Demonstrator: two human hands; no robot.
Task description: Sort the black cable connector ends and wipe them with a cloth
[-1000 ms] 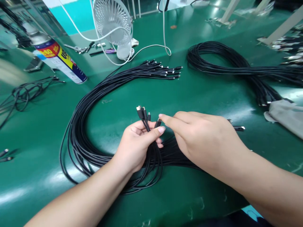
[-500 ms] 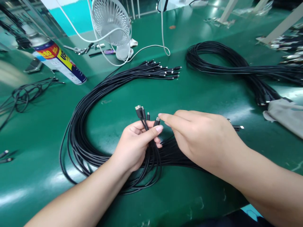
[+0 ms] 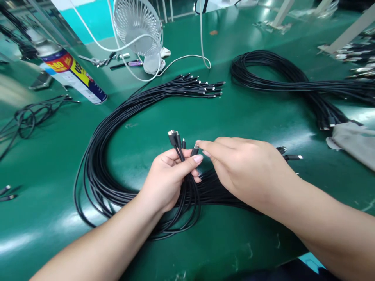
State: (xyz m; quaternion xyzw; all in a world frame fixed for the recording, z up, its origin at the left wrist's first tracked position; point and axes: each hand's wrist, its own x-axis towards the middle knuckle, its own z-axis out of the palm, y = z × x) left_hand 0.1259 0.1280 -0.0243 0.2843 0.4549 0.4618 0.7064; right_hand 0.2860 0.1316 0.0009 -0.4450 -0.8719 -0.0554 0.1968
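Note:
My left hand (image 3: 168,175) is closed around several black USB cables, their plugs (image 3: 175,138) standing up above the fingers. One plug with a metal tip (image 3: 195,150) rises apart from the others, by the left thumb. At that tip are the fingertips of my right hand (image 3: 249,168), thumb and index finger drawn together; whether anything sits between them is hidden. Below the left hand hang loops of the held cables (image 3: 187,222). A thick bundle of black cables (image 3: 99,144) curves around on the green table, passing behind both hands, with plug ends (image 3: 211,89) at the far side.
Another cable bundle (image 3: 269,70) lies at the right, near a grey cloth (image 3: 354,142). A spray can (image 3: 73,74) and a white fan (image 3: 137,31) stand at the back left. Loose cables (image 3: 29,117) lie at the left on the green table (image 3: 164,121).
Almost nothing differs. My right hand has shifted very slightly, and a bit more of the cable ends behind its wrist shows.

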